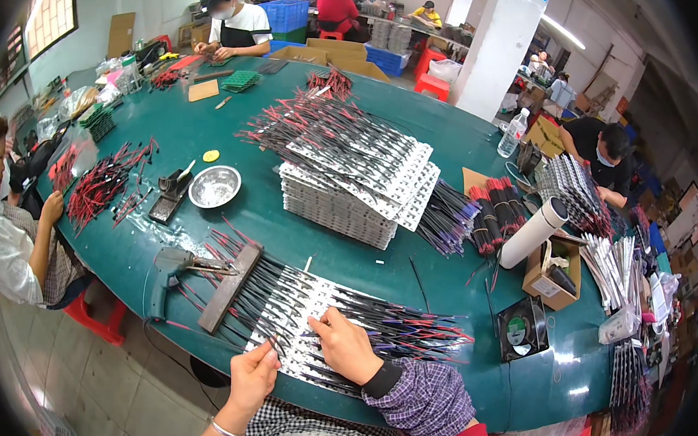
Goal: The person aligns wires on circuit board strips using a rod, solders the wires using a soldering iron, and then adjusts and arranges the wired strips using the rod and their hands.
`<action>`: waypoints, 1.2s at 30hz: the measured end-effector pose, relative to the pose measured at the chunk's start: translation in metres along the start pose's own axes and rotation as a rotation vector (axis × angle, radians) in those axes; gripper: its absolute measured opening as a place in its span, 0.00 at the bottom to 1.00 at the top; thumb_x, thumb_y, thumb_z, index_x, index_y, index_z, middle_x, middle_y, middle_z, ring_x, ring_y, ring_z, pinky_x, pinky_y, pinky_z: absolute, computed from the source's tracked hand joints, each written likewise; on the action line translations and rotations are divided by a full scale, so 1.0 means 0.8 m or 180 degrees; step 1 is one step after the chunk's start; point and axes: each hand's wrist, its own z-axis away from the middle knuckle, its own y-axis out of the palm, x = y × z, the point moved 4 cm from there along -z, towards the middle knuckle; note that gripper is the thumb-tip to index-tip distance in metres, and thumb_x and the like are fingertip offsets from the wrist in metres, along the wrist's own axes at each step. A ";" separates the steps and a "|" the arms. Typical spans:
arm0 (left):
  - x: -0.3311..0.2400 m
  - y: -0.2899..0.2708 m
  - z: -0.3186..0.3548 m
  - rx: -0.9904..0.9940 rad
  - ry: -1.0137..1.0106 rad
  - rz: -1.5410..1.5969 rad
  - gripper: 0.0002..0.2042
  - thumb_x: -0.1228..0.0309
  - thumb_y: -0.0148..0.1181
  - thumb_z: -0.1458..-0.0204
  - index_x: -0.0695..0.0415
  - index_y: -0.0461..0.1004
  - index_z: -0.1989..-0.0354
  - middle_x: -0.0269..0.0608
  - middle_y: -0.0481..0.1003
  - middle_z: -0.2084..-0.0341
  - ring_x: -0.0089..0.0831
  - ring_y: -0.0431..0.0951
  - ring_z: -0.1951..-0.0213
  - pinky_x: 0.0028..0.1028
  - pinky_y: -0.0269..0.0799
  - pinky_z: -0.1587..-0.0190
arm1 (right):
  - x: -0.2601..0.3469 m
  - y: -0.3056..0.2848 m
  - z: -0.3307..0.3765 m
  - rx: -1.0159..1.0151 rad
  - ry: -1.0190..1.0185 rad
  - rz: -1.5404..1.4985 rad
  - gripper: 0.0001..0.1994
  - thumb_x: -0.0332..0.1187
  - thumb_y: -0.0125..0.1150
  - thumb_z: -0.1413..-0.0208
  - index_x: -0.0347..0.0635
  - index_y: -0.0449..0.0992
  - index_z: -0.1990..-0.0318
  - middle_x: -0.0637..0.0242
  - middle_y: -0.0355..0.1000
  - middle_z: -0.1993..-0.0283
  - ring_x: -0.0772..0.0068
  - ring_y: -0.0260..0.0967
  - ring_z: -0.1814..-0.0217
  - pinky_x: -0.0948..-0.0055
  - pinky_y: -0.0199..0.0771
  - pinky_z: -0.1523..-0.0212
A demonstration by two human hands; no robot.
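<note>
Both hands rest on a white strip panel (pixel 308 319) threaded with black wires (pixel 391 329). The left hand (pixel 252 377) touches its near edge; the right hand (pixel 344 348) presses its middle.

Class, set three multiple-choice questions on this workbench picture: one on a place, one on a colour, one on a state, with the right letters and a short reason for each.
1. Where does the metal bowl stand?
A. on the floor
B. on the table, left of the tall stack of white strips
C. on the cardboard box

2. What colour is the table?
A. dark green
B. yellow
C. white

3. How are the person's hands placed?
A. both raised in the air
B. both resting on the row of white strips with wires
C. one holding the bowl

Answers:
1 B: the bowl sits on the tabletop, left of the stack of white strips.
2 A: the bare tabletop is dark green.
3 B: the left hand and right hand both lie on the row of white strips with wires.
</note>
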 end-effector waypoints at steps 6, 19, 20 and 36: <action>0.007 0.013 0.011 0.0167 0.0630 -0.0647 0.15 0.78 0.54 0.34 0.68 0.75 0.42 0.32 0.73 0.77 0.13 0.61 0.84 0.19 0.53 0.85 | -0.001 0.003 0.006 0.0238 -0.0052 -0.0003 0.19 0.21 0.60 0.50 0.40 0.79 0.49 0.62 0.70 0.57 0.57 0.75 0.58 0.62 0.78 0.61; -0.009 0.035 -0.016 0.0029 0.1574 -0.1645 0.13 0.76 0.58 0.37 0.68 0.77 0.46 0.44 0.81 0.72 0.22 0.77 0.73 0.26 0.71 0.70 | 0.004 -0.009 0.005 0.0256 -0.0007 -0.0080 0.20 0.18 0.61 0.53 0.42 0.81 0.50 0.62 0.71 0.55 0.58 0.77 0.62 0.63 0.79 0.63; -0.011 0.041 -0.013 0.0137 0.1819 -0.1919 0.15 0.79 0.58 0.38 0.70 0.75 0.43 0.47 0.82 0.68 0.26 0.79 0.69 0.25 0.75 0.66 | 0.005 -0.012 0.006 0.0227 -0.0072 -0.0022 0.21 0.18 0.62 0.54 0.41 0.80 0.50 0.62 0.72 0.54 0.58 0.76 0.62 0.63 0.79 0.63; -0.008 0.083 -0.008 0.0924 0.2890 -0.2419 0.28 0.85 0.57 0.50 0.63 0.71 0.37 0.41 0.73 0.77 0.37 0.76 0.79 0.33 0.73 0.78 | -0.004 -0.043 0.055 0.0627 -0.0097 -0.0060 0.26 0.18 0.60 0.57 0.41 0.78 0.45 0.54 0.73 0.42 0.53 0.75 0.51 0.60 0.78 0.52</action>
